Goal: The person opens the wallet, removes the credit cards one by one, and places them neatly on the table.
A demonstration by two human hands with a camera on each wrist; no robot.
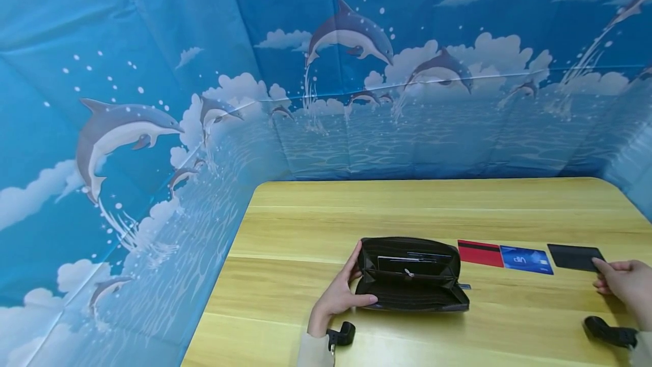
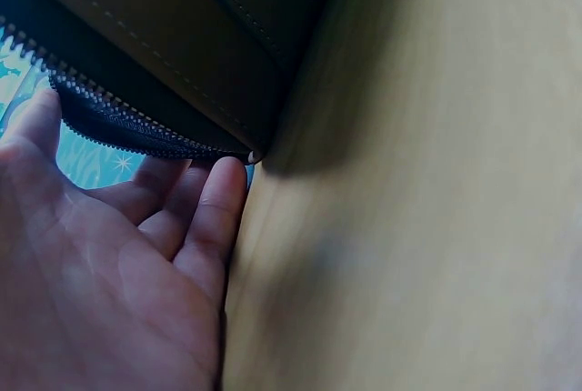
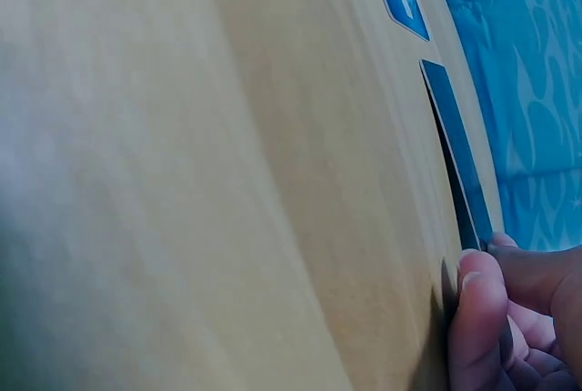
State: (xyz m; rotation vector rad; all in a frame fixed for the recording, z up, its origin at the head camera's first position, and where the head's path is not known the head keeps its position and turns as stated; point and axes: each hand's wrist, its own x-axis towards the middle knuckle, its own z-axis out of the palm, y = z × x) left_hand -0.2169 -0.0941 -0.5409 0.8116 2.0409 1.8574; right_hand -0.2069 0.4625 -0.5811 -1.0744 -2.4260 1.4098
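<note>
A black zip-around wallet (image 1: 412, 296) lies unzipped and spread wide on the table, several cards (image 1: 407, 262) showing in its inner slots. At its left end, my left hand (image 1: 340, 293) holds it, thumb on the near flap and fingers at the far one. The left wrist view shows the fingers (image 2: 214, 209) against the zipper's end. My right hand (image 1: 623, 283) pinches the right corner of a black card (image 1: 570, 256) between thumb and fingertips. In the right wrist view this card (image 3: 459, 159) is tilted, with one edge raised off the table.
A red card (image 1: 481, 254) with a black stripe and a blue card (image 1: 527, 259) lie in a row between the wallet and the black card. A small bluish piece (image 1: 464, 286) sticks out at the wallet's right side. A dolphin-printed curtain (image 1: 433, 129) hangs behind the wooden table (image 1: 285, 225).
</note>
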